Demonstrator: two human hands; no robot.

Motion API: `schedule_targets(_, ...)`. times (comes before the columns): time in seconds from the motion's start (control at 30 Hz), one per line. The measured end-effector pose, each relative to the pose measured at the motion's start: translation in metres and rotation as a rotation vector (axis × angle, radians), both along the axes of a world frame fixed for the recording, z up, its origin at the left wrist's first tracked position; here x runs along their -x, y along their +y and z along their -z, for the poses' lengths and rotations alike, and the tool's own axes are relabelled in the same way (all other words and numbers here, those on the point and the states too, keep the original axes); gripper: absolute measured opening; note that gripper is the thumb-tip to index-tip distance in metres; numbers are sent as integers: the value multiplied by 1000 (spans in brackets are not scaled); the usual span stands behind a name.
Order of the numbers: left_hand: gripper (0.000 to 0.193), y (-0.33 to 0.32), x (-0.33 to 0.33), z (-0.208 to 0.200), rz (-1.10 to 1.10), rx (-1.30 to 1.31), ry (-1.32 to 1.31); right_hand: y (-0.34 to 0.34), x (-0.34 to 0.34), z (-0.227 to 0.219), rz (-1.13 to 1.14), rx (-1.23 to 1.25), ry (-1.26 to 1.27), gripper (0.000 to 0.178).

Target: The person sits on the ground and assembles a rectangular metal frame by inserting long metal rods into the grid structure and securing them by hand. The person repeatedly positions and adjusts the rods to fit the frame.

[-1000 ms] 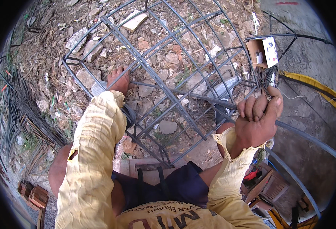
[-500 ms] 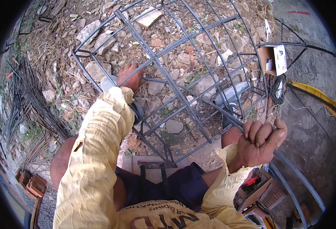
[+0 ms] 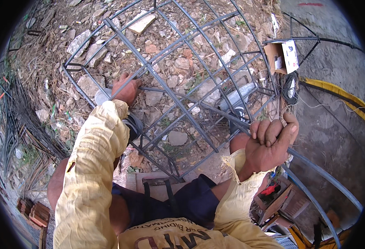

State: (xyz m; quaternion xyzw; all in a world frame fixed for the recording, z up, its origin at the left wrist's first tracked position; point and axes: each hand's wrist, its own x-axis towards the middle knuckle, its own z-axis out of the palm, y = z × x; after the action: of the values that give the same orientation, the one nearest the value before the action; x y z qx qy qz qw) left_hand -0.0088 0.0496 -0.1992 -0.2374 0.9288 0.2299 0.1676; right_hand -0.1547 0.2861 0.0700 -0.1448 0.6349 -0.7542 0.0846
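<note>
Diagonally across a rubble yard, long steel rods (image 3: 327, 174) run from beside the worker's left hand, over the near half of a welded-looking bar frame, and out past the right hand toward the lower right. Their long axis slants down from left to right, the far stretch curving in the wide lens.

Closer to that outer stretch, the right hand (image 3: 269, 139) is balled with fingers curled inward, apparently around the rods, though its inner side is hidden. Well apart from it, the left hand (image 3: 125, 90) reaches low among the bars, just beside what looks like the inner end of a rod; whether it grips or merely steadies cannot be told.

Beneath and ahead spreads the frame (image 3: 148, 66), a lattice of dark bars tilted over broken stone, its near corner pointing between the worker's knees. Bars hem in the left hand; wider room lies rightward, over grey concrete (image 3: 319, 120).

Beyond the frame's right edge stand an opened cardboard box (image 3: 290, 56), a dark coil (image 3: 290, 87) and a yellow strap (image 3: 340, 95). Loose rods (image 3: 14, 120) litter the far left, above stacked red bricks (image 3: 39, 213).
</note>
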Motion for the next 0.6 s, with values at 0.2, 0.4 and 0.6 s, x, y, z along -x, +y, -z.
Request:
schedule_targets(0.2,20,-3,0,-10,155,-34,-40,-15,35,-6,142,-78,-83,32)
schedule_targets(0.4,21,-8,-8,47,239,-157,98,-24,32,-10,92,-119,-76,32)
schedule_targets(0.6,21,-5,-3,33,348,-11,161,-29,17,-17,178,-144,-52,32)
